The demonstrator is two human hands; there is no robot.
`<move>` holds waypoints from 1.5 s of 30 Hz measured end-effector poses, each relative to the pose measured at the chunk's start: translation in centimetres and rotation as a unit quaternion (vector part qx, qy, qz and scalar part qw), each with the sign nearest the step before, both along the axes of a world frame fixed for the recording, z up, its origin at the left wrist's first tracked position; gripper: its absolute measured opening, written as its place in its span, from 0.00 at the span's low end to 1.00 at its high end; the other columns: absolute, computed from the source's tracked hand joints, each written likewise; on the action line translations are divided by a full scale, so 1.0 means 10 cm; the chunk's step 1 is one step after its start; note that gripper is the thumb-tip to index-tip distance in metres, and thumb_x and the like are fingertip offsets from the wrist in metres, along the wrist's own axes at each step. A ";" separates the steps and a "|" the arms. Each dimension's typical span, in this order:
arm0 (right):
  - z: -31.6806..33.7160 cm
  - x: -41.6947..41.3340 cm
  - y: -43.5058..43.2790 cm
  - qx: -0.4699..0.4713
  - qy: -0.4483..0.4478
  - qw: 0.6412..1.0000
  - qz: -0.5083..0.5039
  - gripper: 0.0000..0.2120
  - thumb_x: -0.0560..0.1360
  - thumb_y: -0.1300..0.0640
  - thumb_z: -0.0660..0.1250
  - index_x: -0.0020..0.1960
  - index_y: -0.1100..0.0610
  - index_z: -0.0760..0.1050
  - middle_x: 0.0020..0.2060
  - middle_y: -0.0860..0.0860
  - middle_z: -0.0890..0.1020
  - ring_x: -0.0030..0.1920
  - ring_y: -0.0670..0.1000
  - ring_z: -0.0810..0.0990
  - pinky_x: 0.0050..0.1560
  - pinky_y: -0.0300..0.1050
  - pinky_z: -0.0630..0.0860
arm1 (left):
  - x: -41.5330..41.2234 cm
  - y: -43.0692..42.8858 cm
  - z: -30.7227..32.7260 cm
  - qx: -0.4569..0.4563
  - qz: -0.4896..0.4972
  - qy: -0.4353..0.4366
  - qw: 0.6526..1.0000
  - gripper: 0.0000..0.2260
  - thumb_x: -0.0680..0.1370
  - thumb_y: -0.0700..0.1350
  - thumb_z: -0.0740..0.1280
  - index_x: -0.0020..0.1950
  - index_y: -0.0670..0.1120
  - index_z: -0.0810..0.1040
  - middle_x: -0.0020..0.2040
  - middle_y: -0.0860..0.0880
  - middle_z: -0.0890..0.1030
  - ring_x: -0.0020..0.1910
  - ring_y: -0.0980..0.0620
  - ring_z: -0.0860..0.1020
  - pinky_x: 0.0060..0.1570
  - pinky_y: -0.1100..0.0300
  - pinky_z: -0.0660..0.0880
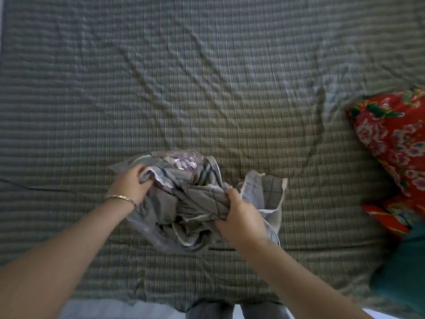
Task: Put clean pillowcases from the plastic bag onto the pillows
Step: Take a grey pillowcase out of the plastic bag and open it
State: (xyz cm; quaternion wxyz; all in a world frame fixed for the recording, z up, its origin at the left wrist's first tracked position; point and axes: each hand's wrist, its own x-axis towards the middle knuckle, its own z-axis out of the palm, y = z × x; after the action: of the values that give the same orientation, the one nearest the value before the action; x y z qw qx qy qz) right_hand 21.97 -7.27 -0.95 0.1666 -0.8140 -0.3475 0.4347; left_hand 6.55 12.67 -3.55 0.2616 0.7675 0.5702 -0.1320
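A checked sheet (207,77) covers the bed, and the clear bag (147,231) lies on it near the front edge. A red flowered pillow (391,139) lies well right of the bag. A grey checked pillowcase (200,203) spills crumpled from the bag toward the right. The right hand (241,217) clenches a bunch of that pillowcase just right of the bag. The left hand (131,183), fingers curled, grips the bag's far left rim. A bracelet (120,198) circles the left wrist.
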 end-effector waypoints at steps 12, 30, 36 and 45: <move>0.53 0.46 -0.56 0.220 -0.157 0.958 -0.096 0.18 0.63 0.69 0.76 0.50 0.62 0.76 0.43 0.47 0.74 0.35 0.40 0.71 0.30 0.30 0.68 | -0.02 0.82 0.39 0.240 -0.099 0.096 0.961 0.07 0.74 0.33 0.60 0.48 0.42 0.73 0.51 0.36 0.74 0.48 0.35 0.74 0.40 0.49 0.67; 0.55 0.41 -0.58 0.144 0.205 0.946 -0.206 0.12 0.70 0.63 0.72 0.41 0.52 0.69 0.34 0.44 0.75 0.30 0.37 0.75 0.29 0.31 0.71 | 0.25 -0.17 0.18 -0.024 -0.190 0.080 0.978 0.41 0.68 0.53 0.74 0.74 0.51 0.55 0.74 0.44 0.50 0.72 0.41 0.53 0.68 0.46 0.59; 0.56 0.45 -0.60 0.239 -0.024 0.957 0.162 0.16 0.62 0.59 0.70 0.41 0.45 0.67 0.41 0.40 0.73 0.38 0.40 0.70 0.35 0.30 0.67 | 0.80 -0.88 0.58 0.015 -0.573 -0.224 0.788 0.28 0.66 0.56 0.65 0.65 0.50 0.68 0.65 0.51 0.73 0.68 0.51 0.67 0.71 0.54 0.53; 0.48 0.89 -0.94 -0.098 -0.197 0.944 0.248 0.06 0.75 0.50 0.59 0.40 0.47 0.68 0.40 0.46 0.75 0.51 0.51 0.75 0.57 0.41 0.66 | 0.44 -0.77 0.75 0.093 -0.525 -0.076 0.843 0.16 0.53 0.37 0.76 0.34 0.48 0.76 0.23 0.54 0.74 0.16 0.55 0.70 0.21 0.73 0.45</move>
State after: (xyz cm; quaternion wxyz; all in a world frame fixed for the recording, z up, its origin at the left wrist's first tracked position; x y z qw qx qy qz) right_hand 30.88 -16.66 3.89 -0.0988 -0.7838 -0.5196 0.3253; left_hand 10.98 4.98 3.95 0.1230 0.9804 0.0703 -0.1368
